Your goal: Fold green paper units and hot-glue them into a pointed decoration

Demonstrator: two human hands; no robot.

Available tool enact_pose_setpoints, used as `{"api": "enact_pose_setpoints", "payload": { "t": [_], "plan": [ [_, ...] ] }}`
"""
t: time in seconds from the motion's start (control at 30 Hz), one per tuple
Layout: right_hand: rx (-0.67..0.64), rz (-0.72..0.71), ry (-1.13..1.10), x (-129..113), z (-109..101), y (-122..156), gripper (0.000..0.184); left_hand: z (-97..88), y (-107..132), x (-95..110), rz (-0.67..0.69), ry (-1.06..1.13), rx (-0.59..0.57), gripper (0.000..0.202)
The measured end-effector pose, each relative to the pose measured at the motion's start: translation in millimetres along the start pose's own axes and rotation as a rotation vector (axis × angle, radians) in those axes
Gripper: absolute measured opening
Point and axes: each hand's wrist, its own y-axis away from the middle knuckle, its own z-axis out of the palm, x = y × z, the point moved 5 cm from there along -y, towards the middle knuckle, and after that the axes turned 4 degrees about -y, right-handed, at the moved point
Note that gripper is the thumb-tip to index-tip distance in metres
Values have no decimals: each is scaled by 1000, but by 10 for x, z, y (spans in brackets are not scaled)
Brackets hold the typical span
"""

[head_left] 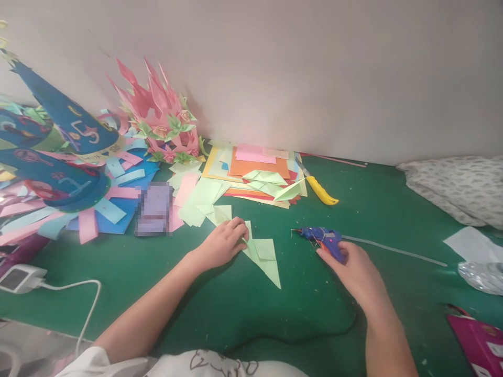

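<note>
The folded green paper (264, 256) lay on the green table (220, 303), near its middle, its long point aimed toward the person. The biggest hazard, in my judgement, was the clutter. Blue paper cones (66, 120), a pink paper crown (161, 115) and a stack of coloured sheets (255, 167) crowded the far left of the table. Loose offcuts spilled from them to just beside the folded piece, so stray glue could have bonded scraps to it. The left hand (222, 243) rested on the paper's upper corner with fingers curled down. The thumb was hidden, so I could not tell whether it pinched the fold or only pressed it flat. Either way the fingertips sat near where the nozzle pointed, and hot glue could have burned them. The right hand (353, 269) was wrapped around the handle of the blue glue gun (324, 238), which lay low over the table just right of the paper. A yellow utility knife (321, 191) lay beyond the gun, near enough for a sleeve or wrist to knock. A clear glue stick (393, 250) trailed from the gun's back and might have snagged or slipped out. Thin glue strings hung at the nozzle and could have smeared the paper.
</note>
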Motion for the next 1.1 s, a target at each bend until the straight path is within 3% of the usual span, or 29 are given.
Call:
{"api": "enact_pose_setpoints", "payload": {
  "t": [0.1,0.23,0.33,0.43,0.53,0.73,0.9,1.1],
  "plan": [
    [-124,72,-50,-97,20,-23,45,-4,8,-2,-6,2,10,4],
    [-78,167,-163,-141,-59,-20,42,-10,30,-16,7,25,27,3],
    [-94,191,-402,-194,-42,6,45,-15,45,-23,4,52,27,2],
    [-259,149,-658,-335,75,40,49,-13,49,-29,-12,66,17,3],
    [-453,82,-718,-529,200,92,42,-14,51,-30,-11,78,25,3],
    [-494,-96,-536,-853,280,171,29,-6,59,-34,-6,91,43,3],
    [-285,-311,-138,-994,275,175,31,0,61,-36,-11,84,42,5],
    [-216,-428,40,-1063,306,192,26,4,61,-38,-13,85,34,6]
  ]
}}
